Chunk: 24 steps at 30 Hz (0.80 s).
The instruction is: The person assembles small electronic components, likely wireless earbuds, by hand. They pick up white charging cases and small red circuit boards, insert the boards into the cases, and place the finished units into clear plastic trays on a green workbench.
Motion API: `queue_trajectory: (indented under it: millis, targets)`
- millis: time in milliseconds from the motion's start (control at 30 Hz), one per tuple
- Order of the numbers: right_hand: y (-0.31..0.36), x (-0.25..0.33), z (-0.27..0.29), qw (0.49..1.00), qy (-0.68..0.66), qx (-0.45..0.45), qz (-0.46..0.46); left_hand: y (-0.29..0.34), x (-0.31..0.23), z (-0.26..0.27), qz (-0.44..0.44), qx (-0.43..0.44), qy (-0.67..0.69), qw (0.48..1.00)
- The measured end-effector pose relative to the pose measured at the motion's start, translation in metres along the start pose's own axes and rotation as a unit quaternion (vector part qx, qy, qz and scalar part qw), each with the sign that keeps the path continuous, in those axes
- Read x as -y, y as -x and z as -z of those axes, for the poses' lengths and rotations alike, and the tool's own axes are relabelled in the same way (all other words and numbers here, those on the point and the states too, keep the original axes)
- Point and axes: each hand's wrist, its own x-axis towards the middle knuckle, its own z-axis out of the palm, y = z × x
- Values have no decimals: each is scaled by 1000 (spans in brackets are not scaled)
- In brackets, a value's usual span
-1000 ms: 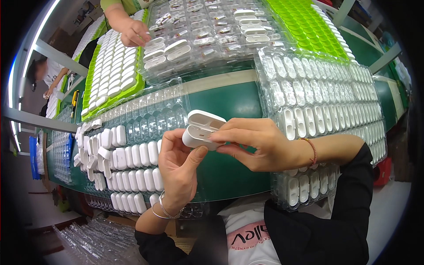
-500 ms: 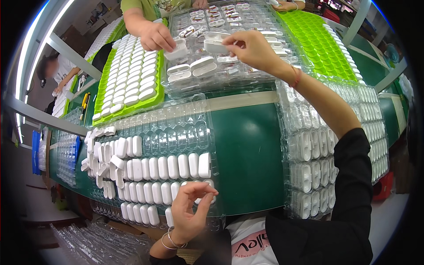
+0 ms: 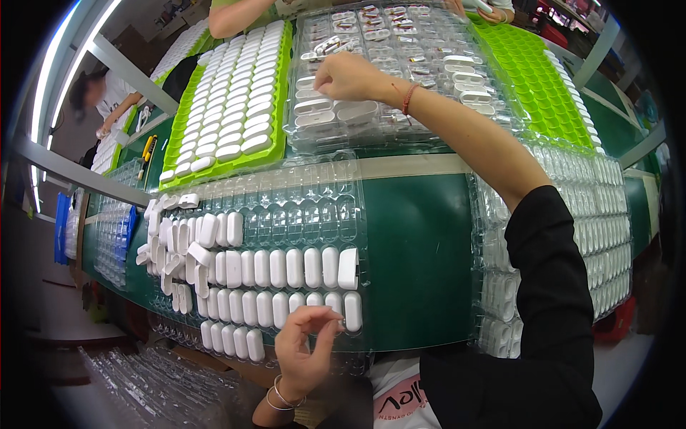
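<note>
Reaches right hand (image 3: pixel 348 76) over white cases (image 3: pixel 314 119), with unclear grip; holds left hand (image 3: pixel 302 361) loosely curled, seemingly empty. Probably needs light pinching next.

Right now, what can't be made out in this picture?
Head view:
Right hand: whether it holds anything is hidden by the hand itself.
White cases behind the left hand: partly covered by it.
Co-worker's forearm: cut off by the upper edge.
Reddish parts in the far clear tray: too small to identify.
</note>
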Motion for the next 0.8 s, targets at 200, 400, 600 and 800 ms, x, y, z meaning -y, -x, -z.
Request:
queue_trajectory:
  millis: [200, 400, 600, 800]
  targets:
    - [57, 28, 50, 997, -57, -52, 14, -67, 2, 74, -152, -229, -441, 854]
    - [211, 82, 128, 982, -137, 9, -129, -144, 51, 166, -88, -182, -652, 731]
    - [338, 90, 161, 977, -31, -60, -201, -177, 60, 152, -23, -157, -684, 712]
    - [434, 31, 225, 890, 197, -159, -379, -203, 71, 125, -230, -160, -655, 702]
